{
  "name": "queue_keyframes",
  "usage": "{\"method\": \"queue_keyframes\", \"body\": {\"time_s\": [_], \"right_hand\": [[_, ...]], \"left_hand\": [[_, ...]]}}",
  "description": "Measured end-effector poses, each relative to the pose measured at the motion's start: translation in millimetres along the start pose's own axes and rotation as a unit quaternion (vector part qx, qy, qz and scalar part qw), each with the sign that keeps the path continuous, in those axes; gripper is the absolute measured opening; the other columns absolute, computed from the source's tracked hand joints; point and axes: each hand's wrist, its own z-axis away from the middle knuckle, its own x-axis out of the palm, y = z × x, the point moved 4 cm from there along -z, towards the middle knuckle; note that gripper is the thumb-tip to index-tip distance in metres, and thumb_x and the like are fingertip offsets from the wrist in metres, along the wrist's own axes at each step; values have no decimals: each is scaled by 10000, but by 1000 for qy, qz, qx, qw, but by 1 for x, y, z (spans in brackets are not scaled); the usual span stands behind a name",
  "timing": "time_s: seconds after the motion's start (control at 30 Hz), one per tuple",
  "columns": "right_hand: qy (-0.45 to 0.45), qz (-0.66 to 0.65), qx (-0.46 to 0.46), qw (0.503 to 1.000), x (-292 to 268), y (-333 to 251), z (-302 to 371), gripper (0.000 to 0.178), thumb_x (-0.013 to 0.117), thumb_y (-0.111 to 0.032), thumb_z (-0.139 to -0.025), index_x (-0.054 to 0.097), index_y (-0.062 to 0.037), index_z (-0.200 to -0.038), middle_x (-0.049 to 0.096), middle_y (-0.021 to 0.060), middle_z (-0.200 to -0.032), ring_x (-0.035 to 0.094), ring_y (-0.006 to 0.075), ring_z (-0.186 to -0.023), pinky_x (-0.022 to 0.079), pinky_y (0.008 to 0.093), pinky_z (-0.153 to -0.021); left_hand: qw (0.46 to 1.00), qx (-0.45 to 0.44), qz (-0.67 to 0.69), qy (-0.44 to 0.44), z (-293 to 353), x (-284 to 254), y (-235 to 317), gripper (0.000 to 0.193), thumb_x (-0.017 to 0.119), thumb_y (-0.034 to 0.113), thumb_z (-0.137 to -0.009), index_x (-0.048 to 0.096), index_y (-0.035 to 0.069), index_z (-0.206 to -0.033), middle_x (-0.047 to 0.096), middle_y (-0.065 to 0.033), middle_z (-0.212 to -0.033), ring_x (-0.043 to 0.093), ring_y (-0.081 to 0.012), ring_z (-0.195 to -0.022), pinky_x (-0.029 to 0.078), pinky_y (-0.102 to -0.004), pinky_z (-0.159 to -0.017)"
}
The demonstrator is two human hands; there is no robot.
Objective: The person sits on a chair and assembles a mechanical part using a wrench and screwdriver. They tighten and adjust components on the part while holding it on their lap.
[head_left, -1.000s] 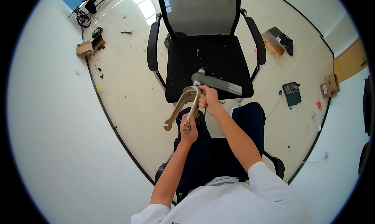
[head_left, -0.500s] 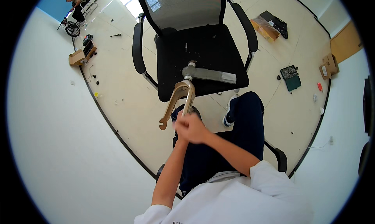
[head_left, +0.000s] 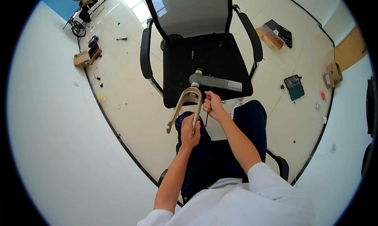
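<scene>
A beige bicycle fork [head_left: 182, 101] points toward me, its steerer end joined to a grey frame tube [head_left: 215, 82] that lies on a black chair seat [head_left: 179, 56]. My left hand [head_left: 189, 130] is closed around the lower part of the fork's right leg. Just right of that leg, my right hand [head_left: 213, 105] is curled shut with the thumb on top. A thin dark rod [head_left: 206, 119] sticks down below its fingers; the rest of it is hidden in the fist, and its kind is unclear.
The office chair's armrests [head_left: 146, 54] flank the seat, where a small metal pin [head_left: 192, 54] lies. On the floor are a green tool case [head_left: 296, 92], a bagged orange box [head_left: 270, 37] and cardboard boxes [head_left: 82, 59]. Far left, another person [head_left: 84, 7] sits by a bicycle [head_left: 77, 29].
My right hand has come away from my left and moved up and right beside the fork leg; a thin dark rod now shows below it. My left hand still holds the fork.
</scene>
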Motion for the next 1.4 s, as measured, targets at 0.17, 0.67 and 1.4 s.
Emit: {"method": "queue_keyframes", "body": {"time_s": [0.17,0.67,1.4], "right_hand": [[-11,34,-82,996,32,-2,28,333,532,-189,-924,373,-133,-637,283,-52,-493,246,69,-377,198,259,-365],[-163,503,-245,813,116,29,112,334,684,-208,-820,528,-15,-597,472,31,-522,460,116,-478,378,295,-499],[-65,-64,37,995,18,20,16,263,499,-228,-961,427,-119,-732,237,-62,-535,212,67,-418,178,232,-365]], "left_hand": [[997,-57,46,10,4,-1,-7,250,502,124,-939,577,-23,-1126,614,-195,-999,571,-373,-937,449,-408,-829],[919,-135,363,81,27,7,-46,285,485,203,-957,564,-21,-1113,600,-176,-956,585,-296,-807,469,-373,-730],[987,-124,66,83,14,-1,-22,307,450,216,-983,590,-44,-1065,599,-172,-863,570,-259,-689,448,-346,-643]]}}
